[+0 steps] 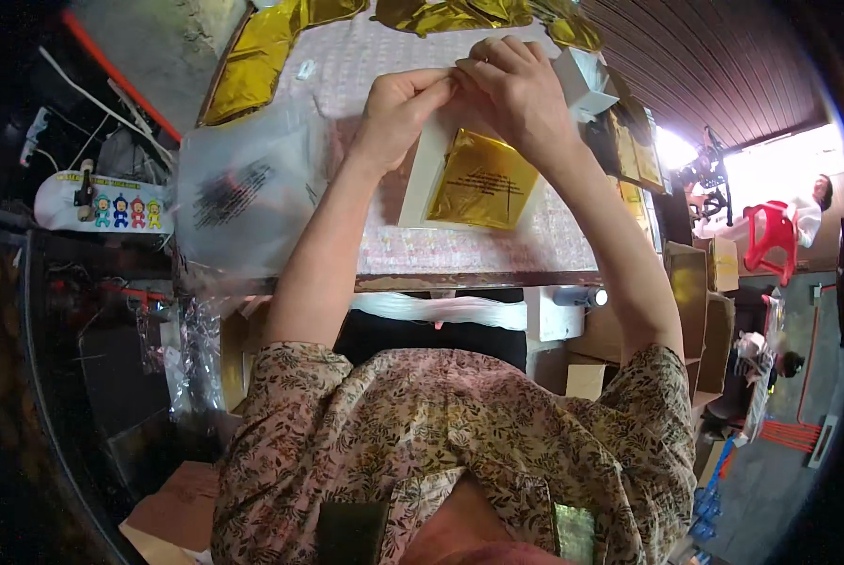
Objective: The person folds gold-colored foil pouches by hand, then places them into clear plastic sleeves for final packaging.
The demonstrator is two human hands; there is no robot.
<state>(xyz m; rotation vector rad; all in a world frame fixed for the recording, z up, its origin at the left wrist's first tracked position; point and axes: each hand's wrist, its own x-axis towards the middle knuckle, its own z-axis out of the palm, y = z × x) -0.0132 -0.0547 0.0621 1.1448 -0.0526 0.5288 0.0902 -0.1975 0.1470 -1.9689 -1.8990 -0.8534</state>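
My left hand (395,115) and my right hand (518,92) meet over the far middle of the table, thumbs and fingers pinched together. What they pinch is too small or too hidden to make out. Just below them, a flat gold foil packet (484,181) with dark print lies on a pale, flat rectangular piece (416,191). My right forearm passes close to the packet's right side. A small white box (584,83) stands beyond my right hand, tilted in the view.
Clear plastic bags (248,202) lie in a pile at the table's left. Gold foil packets (248,71) line the far and left edges. A small white item (305,70) lies on the patterned cloth (342,66). Cardboard boxes (690,292) stand at the right; a red stool (768,240) is farther off.
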